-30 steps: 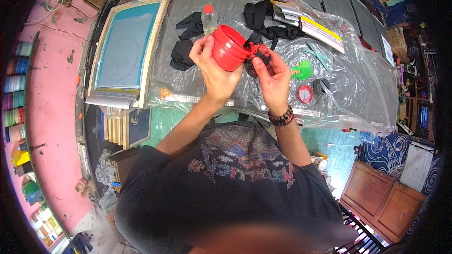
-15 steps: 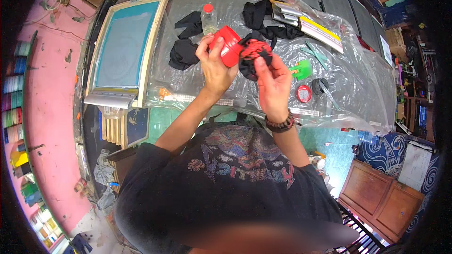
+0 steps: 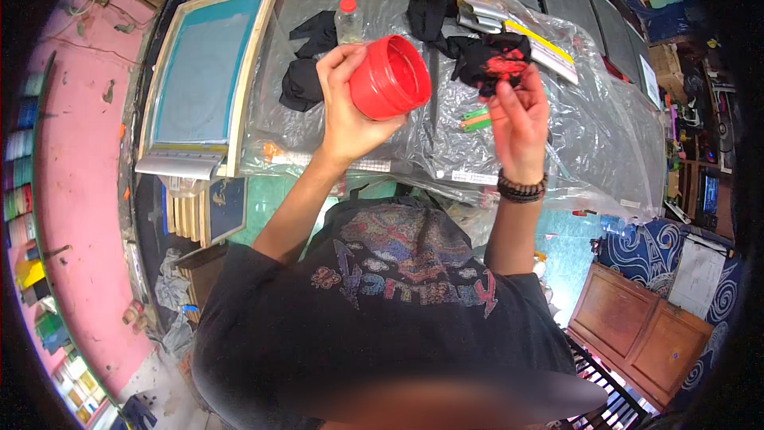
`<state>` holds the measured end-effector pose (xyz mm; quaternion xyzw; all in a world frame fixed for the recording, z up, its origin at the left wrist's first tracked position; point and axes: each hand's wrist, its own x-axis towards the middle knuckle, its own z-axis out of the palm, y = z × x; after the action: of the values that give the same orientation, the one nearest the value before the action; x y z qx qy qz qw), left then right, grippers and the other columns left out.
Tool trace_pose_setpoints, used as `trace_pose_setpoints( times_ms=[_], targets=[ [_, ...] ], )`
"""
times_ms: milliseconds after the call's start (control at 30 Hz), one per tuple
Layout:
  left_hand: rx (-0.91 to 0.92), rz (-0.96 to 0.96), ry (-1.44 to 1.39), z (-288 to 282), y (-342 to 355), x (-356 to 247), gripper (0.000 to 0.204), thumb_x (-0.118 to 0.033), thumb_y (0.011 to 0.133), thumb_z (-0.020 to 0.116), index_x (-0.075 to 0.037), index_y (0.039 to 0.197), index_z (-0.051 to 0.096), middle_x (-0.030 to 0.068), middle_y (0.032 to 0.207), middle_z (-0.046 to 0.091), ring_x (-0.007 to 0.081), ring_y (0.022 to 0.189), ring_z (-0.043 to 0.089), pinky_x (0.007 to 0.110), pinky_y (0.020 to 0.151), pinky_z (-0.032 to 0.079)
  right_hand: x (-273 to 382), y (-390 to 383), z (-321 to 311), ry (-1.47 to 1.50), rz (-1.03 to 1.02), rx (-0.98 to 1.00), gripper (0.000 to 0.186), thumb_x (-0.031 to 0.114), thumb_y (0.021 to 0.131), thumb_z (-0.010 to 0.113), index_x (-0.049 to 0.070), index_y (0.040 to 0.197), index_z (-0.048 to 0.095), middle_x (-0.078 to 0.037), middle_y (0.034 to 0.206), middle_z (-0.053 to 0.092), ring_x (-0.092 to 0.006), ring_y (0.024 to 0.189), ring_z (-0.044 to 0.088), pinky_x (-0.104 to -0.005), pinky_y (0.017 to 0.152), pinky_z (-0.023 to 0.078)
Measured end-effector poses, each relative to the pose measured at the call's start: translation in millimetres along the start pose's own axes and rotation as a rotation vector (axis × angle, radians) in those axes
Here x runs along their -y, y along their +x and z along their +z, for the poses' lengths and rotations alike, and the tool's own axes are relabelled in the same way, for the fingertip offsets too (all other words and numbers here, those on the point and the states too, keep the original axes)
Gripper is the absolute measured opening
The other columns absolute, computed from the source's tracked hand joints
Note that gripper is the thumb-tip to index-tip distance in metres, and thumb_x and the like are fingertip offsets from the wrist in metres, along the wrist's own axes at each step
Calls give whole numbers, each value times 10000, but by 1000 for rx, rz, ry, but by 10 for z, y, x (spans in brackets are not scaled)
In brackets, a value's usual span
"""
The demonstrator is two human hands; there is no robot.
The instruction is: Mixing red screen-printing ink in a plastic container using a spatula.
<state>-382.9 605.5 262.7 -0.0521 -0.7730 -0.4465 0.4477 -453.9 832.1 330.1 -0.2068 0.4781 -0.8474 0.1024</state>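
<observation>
My left hand (image 3: 344, 115) is wrapped round a red plastic jar (image 3: 370, 86). The jar is tilted so its open mouth faces right, and red coats the inside. To the right, my right hand (image 3: 521, 123) pinches a crumpled black cloth (image 3: 476, 62) smeared with wet-looking red. That cloth is apart from the jar and hangs above the table. Below it, partly behind my right hand, a green plastic scraper (image 3: 475, 119) lies on the sheet. Beyond the jar stands a clear bottle (image 3: 348, 25) with a red cap.
Clear plastic sheeting (image 3: 434, 147) covers the table. At left lies a wood-framed printing screen (image 3: 208, 72), with a squeegee (image 3: 179, 164) at its near end. More black cloths (image 3: 302, 86) lie beside the bottle. Metal and yellow-edged squeegees (image 3: 549, 57) rest at the back right.
My right hand has moved right with the black cloth, away from the jar. The jar has turned, so its open mouth now shows. My right hand now hides the red lid and dark pot.
</observation>
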Motion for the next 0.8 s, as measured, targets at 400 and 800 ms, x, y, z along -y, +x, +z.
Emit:
trace_pose_setpoints(
  times_ms=[400, 800],
  targets=[
    [97, 221, -129, 63, 11, -115, 1020, -155, 577, 985, -144, 1411, 399, 161, 1377, 378, 432, 1319, 502, 506, 1068, 483, 206, 446, 12, -544, -44, 111, 377, -10, 910, 703, -21, 1260, 563, -64, 1112, 695, -119, 986, 665, -251, 853, 536],
    [112, 195, -171, 62, -9, -161, 988, -33, 563, 934, -144, 1408, 432, 190, 1370, 416, 433, 1284, 526, 493, 1036, 501, 103, 505, 266, -598, -26, 267, 397, -37, 883, 730, -36, 1244, 565, -84, 1095, 702, -120, 1021, 657, -264, 901, 522]
  ],
)
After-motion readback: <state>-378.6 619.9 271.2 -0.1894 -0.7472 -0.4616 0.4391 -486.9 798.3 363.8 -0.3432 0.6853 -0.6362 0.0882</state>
